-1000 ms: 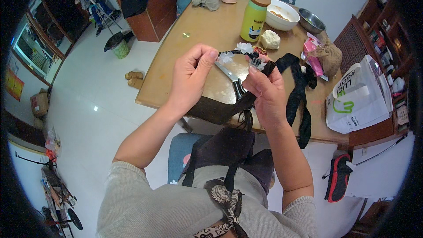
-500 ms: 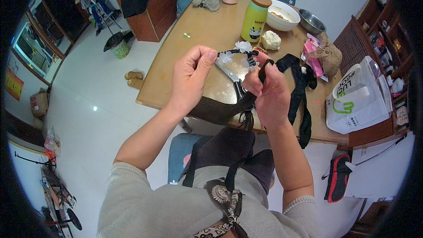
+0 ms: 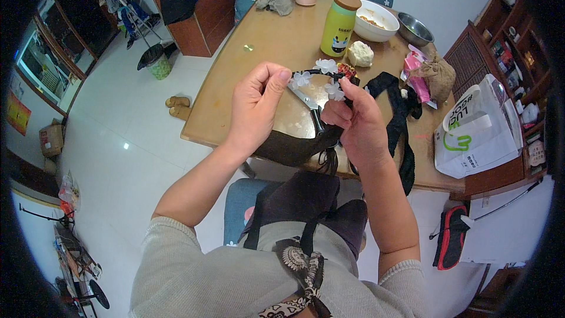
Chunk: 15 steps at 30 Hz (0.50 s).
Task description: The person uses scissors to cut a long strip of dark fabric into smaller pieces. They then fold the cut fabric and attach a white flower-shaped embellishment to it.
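1. Near the middle of the frame, a black band with white flowers (image 3: 325,67) is held up over the table (image 3: 226,100).
2. The left hand (image 3: 256,103) pinches its left end, thumb against finger.
3. The right hand (image 3: 362,121) has its thumb at the other end, fingers curled; I can't tell if it pinches.
4. Below the band lie scissors (image 3: 303,99).
5. Higher up stand a yellow-green jar (image 3: 338,26) and a white bowl (image 3: 384,35).
6. At the right is a white bag (image 3: 477,138).

Left hand (image 3: 254,105) and right hand (image 3: 365,122) pinch a black band with white flowers (image 3: 325,66) above a table (image 3: 215,109) bearing scissors (image 3: 305,99) and a green jar (image 3: 338,28).
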Motion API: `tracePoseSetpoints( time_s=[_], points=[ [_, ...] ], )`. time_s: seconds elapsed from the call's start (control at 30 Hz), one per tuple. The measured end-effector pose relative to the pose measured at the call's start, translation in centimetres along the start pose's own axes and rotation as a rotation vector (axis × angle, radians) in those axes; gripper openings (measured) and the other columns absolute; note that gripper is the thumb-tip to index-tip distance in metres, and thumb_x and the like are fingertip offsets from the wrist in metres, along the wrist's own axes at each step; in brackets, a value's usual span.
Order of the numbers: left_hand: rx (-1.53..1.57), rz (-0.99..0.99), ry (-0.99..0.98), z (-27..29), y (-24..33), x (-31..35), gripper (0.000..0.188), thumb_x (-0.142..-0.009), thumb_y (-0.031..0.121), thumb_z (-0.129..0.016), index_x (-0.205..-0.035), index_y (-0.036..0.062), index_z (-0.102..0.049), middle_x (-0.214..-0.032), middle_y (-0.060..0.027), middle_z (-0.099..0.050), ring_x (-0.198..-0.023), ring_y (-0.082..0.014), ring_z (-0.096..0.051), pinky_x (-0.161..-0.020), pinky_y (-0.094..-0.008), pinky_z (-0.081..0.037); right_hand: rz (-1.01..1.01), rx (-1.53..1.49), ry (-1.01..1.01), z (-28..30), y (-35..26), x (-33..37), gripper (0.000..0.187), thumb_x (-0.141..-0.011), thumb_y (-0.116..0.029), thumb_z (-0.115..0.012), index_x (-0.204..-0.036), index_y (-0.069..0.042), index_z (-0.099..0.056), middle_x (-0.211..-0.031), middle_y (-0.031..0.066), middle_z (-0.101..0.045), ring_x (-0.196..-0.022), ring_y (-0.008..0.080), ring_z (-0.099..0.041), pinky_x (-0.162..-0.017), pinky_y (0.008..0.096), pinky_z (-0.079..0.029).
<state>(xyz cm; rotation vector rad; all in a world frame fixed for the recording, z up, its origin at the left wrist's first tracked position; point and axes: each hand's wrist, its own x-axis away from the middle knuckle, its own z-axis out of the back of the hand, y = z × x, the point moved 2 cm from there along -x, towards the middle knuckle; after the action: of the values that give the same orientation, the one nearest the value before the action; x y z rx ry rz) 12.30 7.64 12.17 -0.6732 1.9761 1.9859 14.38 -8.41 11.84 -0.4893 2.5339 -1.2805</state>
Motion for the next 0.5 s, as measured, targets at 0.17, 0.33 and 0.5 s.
tracePoseSetpoints(
  time_s=[0.17, 0.33, 0.5],
  points=[
    [-0.008, -0.001, 0.031, -0.2, 0.1, 0.0, 0.022, -0.089, 0.019, -0.052, -0.078, 0.0006, -0.054, -0.068, 0.004, -0.047, -0.066, -0.0034, -0.04, -0.058, -0.0188, -0.033, -0.156, -0.154, -0.192, -0.4, -0.8, 0.3, 0.025, -0.089, -0.031, -0.042, -0.076, -0.011, -0.047, -0.05, -0.0081, -0.028, -0.045, 0.005, -0.025, -0.051, 0.0213, -0.025],
    [-0.044, -0.011, 0.043, -0.3, 0.2, 0.0, 0.021, -0.088, 0.019, -0.053, -0.077, 0.0005, -0.054, -0.067, 0.0043, -0.047, -0.064, -0.003, -0.039, -0.056, -0.0187, -0.033, -0.253, -0.286, -0.256, -0.3, -1.1, 0.4, 0.03, -0.093, -0.031, -0.034, -0.078, -0.009, -0.048, -0.049, -0.0085, -0.027, -0.043, 0.0055, -0.025, -0.053, 0.022, -0.027],
    [-0.047, 0.021, 0.052, -0.5, 0.4, 0.0, 0.022, -0.088, 0.019, -0.053, -0.076, 0.001, -0.054, -0.066, 0.0047, -0.047, -0.064, -0.0029, -0.039, -0.056, -0.0187, -0.033, -0.178, -0.161, -0.245, -0.1, -1.0, 0.4, 0.026, -0.092, -0.03, -0.037, -0.08, -0.009, -0.047, -0.051, -0.0075, -0.028, -0.046, 0.0047, -0.025, -0.052, 0.0207, -0.027]
  ],
)
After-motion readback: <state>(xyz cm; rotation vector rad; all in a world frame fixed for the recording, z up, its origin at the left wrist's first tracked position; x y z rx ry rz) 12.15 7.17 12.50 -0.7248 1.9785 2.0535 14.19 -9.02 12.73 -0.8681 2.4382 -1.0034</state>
